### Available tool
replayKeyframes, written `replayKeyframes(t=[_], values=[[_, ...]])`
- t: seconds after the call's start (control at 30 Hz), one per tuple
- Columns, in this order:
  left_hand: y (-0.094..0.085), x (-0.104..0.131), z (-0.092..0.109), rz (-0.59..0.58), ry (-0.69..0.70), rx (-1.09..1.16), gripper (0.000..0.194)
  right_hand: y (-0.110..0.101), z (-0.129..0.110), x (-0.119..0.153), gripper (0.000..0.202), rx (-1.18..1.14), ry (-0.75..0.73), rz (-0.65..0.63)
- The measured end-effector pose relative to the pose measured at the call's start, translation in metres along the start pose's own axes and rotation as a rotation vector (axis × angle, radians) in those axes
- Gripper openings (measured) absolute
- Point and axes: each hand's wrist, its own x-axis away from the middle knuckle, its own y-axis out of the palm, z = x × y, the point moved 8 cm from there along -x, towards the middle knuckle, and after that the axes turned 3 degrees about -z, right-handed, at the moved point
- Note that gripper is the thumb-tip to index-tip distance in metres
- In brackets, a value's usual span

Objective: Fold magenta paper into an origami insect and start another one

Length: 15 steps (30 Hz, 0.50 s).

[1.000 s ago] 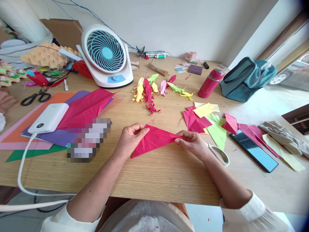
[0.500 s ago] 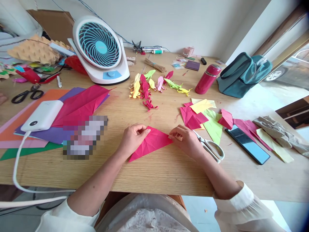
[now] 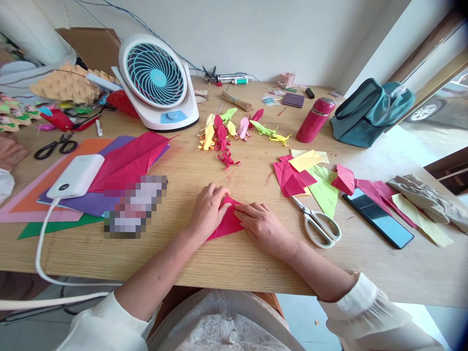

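Note:
A folded red paper (image 3: 227,223) lies on the wooden table between my hands. My left hand (image 3: 210,212) grips its upper left edge, thumb and fingers pressed together on it. Across the paper's right part lies my right hand (image 3: 263,226), fingers fairly flat and pointing left, covering that corner. The fingertips of the two hands nearly meet at the top of the paper. White-handled scissors (image 3: 321,228) rest to the right of my right hand. Behind the paper stand small folded paper figures (image 3: 221,134) in red, yellow, green and pink.
Coloured sheets (image 3: 124,161) and a white power bank (image 3: 81,175) lie left, near a fan (image 3: 157,80). Folded papers (image 3: 292,178), a phone (image 3: 382,219), a red bottle (image 3: 315,119) and a teal bag (image 3: 360,114) are right. Another person's hand (image 3: 10,151) shows at far left.
My right hand has moved left and flattened over the paper's right corner, away from the scissors. More of the other person's hand shows at the left. The view has shifted slightly.

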Motion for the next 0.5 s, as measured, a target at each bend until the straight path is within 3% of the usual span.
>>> replayKeyframes(t=[0.13, 0.33, 0.5], values=[[0.009, 0.005, 0.020, -0.126, 0.189, -0.082, 0.019, 0.002, 0.000, 0.000, 0.035, 0.012, 0.010, -0.033], [0.014, 0.025, 0.030, -0.201, 0.226, -0.190, 0.022, 0.009, -0.004, 0.030, 0.054, -0.011, -0.037, -0.071], [0.016, 0.026, 0.029, -0.267, 0.273, -0.220, 0.036, 0.005, 0.004, 0.066, 0.066, 0.047, 0.100, -0.101]])
